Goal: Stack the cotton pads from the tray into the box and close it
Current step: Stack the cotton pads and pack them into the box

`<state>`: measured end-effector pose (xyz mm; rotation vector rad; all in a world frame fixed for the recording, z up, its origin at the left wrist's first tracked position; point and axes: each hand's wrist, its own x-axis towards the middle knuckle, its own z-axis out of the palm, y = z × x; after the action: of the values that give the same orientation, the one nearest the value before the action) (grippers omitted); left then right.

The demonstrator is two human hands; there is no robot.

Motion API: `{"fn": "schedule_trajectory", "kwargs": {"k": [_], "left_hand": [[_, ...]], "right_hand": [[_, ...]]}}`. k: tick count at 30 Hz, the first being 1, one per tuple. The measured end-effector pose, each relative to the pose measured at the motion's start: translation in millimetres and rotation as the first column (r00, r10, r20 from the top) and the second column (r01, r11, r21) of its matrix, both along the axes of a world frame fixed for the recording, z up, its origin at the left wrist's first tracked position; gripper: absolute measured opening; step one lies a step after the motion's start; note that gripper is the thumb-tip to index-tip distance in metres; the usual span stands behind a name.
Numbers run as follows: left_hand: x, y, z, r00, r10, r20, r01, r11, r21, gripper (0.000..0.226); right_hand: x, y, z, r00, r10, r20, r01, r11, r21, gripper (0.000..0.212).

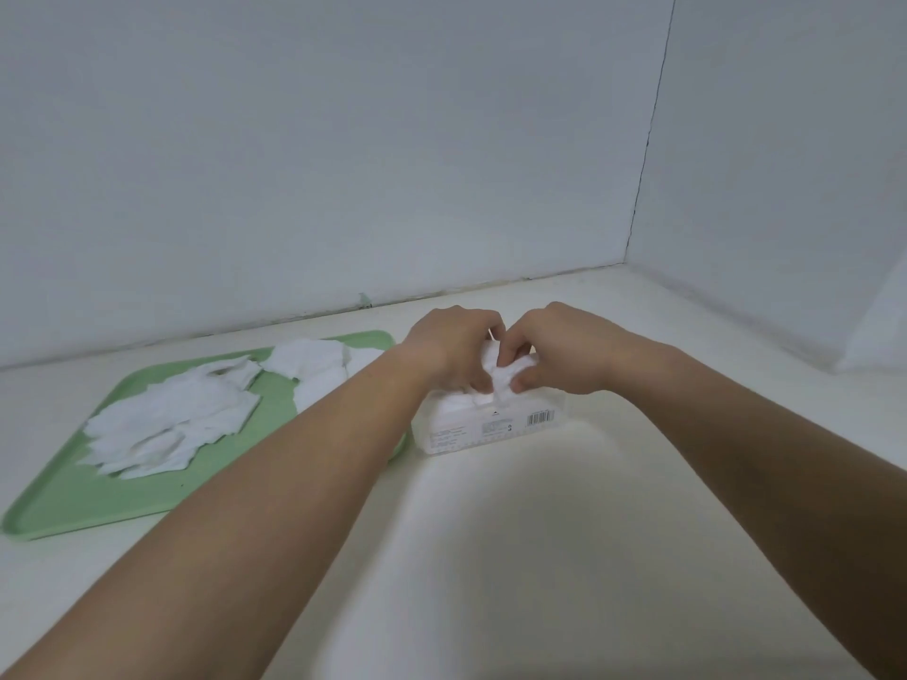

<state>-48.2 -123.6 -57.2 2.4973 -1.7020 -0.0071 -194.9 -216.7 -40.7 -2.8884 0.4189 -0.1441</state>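
A white box (491, 427) with small print and a barcode lies on the table just right of a green tray (73, 503). Several loose white cotton pads (167, 424) lie spread over the tray. Both hands meet above the top of the box. My left hand (451, 350) and my right hand (559, 348) have their fingers curled round a crumpled bunch of white pads (503, 377) and hold it at the box's top opening. The box's lid and opening are hidden by the hands.
The white table (540, 557) meets pale walls at the back and on the right, forming a corner (626, 262). My left forearm crosses over the tray's right edge.
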Motion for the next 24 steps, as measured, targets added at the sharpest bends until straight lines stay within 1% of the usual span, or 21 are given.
{"fn": "schedule_trajectory", "kwargs": {"k": [5, 8, 11, 13, 15, 16, 18, 21, 22, 24], "left_hand": [[0.8, 4.8, -2.7, 1.000, 0.008, -0.023, -0.008, 1.000, -0.024, 0.047], [2.8, 7.2, -6.4, 0.999, 0.011, -0.041, -0.013, 0.999, -0.042, 0.044], [6.4, 8.7, -9.0, 0.990, 0.010, -0.138, -0.022, 0.996, -0.084, 0.037], [9.1, 10.8, -9.5, 0.973, 0.004, -0.230, -0.032, 0.992, -0.118, 0.045], [12.0, 13.8, -9.2, 0.960, -0.006, -0.281, -0.037, 0.989, -0.145, 0.055], [13.3, 16.8, -8.4, 0.951, -0.011, -0.309, -0.044, 0.984, -0.172, 0.056], [15.4, 25.2, -5.2, 0.926, -0.040, -0.374, -0.063, 0.964, -0.259, 0.048], [21.8, 48.5, 1.5, 0.912, -0.057, -0.407, -0.120, 0.911, -0.396, 0.023], [25.7, 59.9, 3.8, 0.909, -0.040, -0.415, -0.156, 0.891, -0.427, 0.017], [32.8, 79.9, 6.2, 0.900, -0.005, -0.435, -0.219, 0.859, -0.463, 0.012]], "right_hand": [[3.8, 5.8, -5.6, 1.000, 0.027, 0.008, -0.028, 0.994, 0.108, 0.025], [3.0, 9.1, -7.0, 0.999, 0.030, 0.016, -0.032, 0.985, 0.167, 0.019], [1.6, 8.7, -9.0, 0.999, 0.021, 0.032, -0.027, 0.982, 0.189, 0.015], [2.0, 9.3, -10.4, 0.999, 0.014, 0.036, -0.020, 0.984, 0.179, 0.015], [3.3, 11.8, -10.9, 0.999, 0.010, 0.040, -0.017, 0.984, 0.176, 0.015], [4.3, 13.7, -10.5, 0.999, 0.010, 0.035, -0.016, 0.985, 0.170, 0.016], [5.4, 17.2, -8.0, 1.000, 0.004, 0.018, -0.007, 0.990, 0.141, 0.019], [6.7, 24.1, 1.3, 0.999, -0.044, 0.010, 0.043, 0.998, 0.048, 0.022], [8.6, 27.8, 4.8, 0.998, -0.056, 0.028, 0.055, 0.998, 0.029, 0.022], [10.9, 32.9, 10.7, 0.992, -0.070, 0.106, 0.062, 0.995, 0.074, 0.022]]}}
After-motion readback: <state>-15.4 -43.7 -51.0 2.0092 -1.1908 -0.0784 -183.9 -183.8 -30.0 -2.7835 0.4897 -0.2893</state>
